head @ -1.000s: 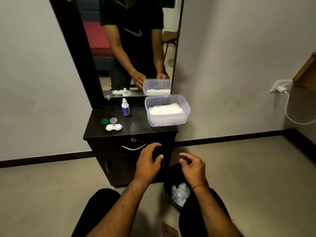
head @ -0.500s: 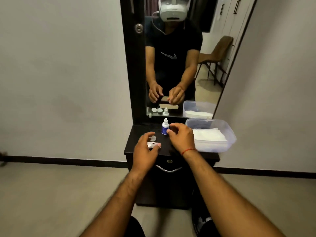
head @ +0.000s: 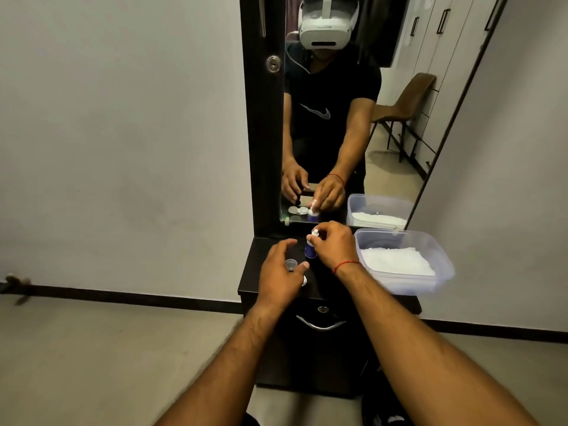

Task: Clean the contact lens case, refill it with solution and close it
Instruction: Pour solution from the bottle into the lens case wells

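Head view: I've got both hands over the black dresser top (head: pixel 250 282), in front of the mirror (head: pixel 405 124); right hand (head: pixel 333 245) grips the solution bottle (head: pixel 310 251), fingertips pinching its white cap end, bottle upright on the top, blue label showing below the fingers; red thread (head: pixel 345 265) on that wrist; left hand (head: pixel 281 272) hangs just left of the bottle, fingers curled, thumb pointing right; a clear round cap (head: pixel 290 264) shows in the gap between thumb and fingers; I can't tell if the hand holds it or only hovers over it; lens case (head: pixel 304 281) is mostly hidden under the left hand, only a pale sliver at the thumb base; clear plastic tub (head: pixel 444 262) sits at the right end of the top, white tissues (head: pixel 396 261) inside, apart from both hands; drawer handle (head: pixel 319 325) below the edge.
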